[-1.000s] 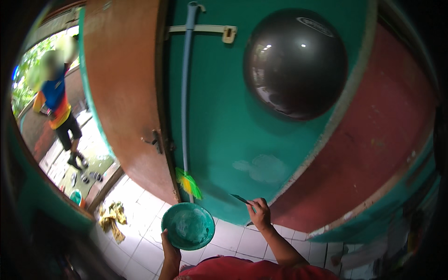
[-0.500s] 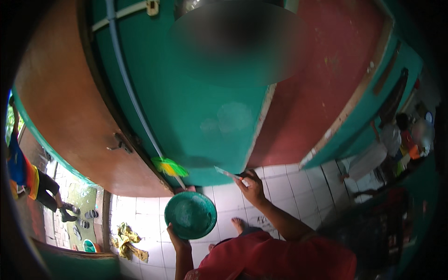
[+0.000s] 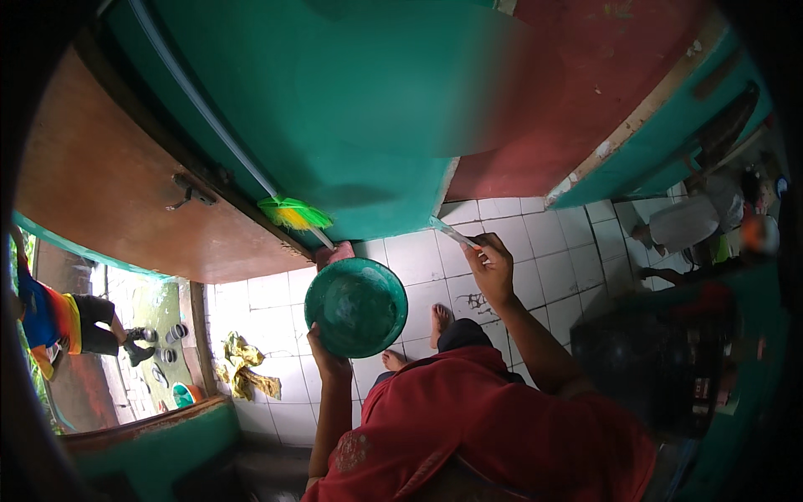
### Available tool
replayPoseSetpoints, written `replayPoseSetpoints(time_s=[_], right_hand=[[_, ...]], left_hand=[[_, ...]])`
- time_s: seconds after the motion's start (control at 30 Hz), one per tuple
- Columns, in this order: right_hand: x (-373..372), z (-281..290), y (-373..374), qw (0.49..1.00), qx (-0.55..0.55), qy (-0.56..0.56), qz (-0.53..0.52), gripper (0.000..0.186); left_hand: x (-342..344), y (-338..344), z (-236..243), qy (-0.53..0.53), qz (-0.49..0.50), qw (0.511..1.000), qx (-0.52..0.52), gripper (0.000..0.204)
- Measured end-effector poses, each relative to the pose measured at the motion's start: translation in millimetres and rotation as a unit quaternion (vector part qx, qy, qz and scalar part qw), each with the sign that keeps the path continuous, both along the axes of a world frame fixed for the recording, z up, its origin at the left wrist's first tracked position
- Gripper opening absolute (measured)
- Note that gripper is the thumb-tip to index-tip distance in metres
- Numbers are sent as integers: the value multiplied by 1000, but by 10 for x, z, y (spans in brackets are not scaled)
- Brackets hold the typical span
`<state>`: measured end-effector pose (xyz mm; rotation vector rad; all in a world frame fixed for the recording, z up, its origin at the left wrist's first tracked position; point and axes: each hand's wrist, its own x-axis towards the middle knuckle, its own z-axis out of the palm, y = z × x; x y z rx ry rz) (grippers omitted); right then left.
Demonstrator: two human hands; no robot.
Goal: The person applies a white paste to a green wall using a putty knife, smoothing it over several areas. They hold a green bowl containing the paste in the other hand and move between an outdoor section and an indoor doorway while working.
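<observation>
My left hand [image 3: 329, 356] grips the near left rim of a round green basin [image 3: 356, 306]. Pale smears mark the basin's inside; its fingers are partly hidden by the rim. To the right, my right hand [image 3: 492, 263] pinches the end of a slim, flat-bladed pale tool [image 3: 454, 233]. The tool's tip points up and left, close to the foot of the green wall [image 3: 360, 109] as seen from above; whether it touches the wall I cannot tell.
A green-and-yellow broom [image 3: 294, 212] leans by a brown door [image 3: 117, 180]. Crumpled yellow cloth [image 3: 242, 364] lies on white floor tiles [image 3: 414, 259]. Outside the left doorway are a person [image 3: 63, 314] and several shoes [image 3: 167, 355]. Another person [image 3: 682, 222] is at far right.
The view has tipped downward, so more floor and my red shirt show. The basin and the tool stay in my hands; the tool's tip now appears lower against the wall.
</observation>
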<state>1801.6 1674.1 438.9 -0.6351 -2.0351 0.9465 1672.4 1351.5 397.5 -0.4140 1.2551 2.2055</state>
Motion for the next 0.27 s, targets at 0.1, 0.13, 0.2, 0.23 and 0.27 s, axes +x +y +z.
replayPoseSetpoints(time_s=[0.1, 0.13, 0.2, 0.23, 0.27], right_hand=[[-13, -211, 235, 999, -42, -25, 17, 14], [-63, -235, 326, 996, -83, -12, 33, 14], [-210, -288, 541, 984, -166, 11, 64, 17], [-309, -286, 654, 977, -200, 12, 77, 17], [-431, -275, 802, 968, -235, 12, 89, 16]], left_hand=[[-28, 150, 45, 8, 2, 1000, -11, 68], [-25, 210, 65, 11, 5, 1000, -12, 67], [-7, 353, 116, 17, 11, 1000, -16, 67], [9, 422, 157, 20, 15, 1000, -19, 68], [29, 501, 202, 22, 19, 999, -23, 68]])
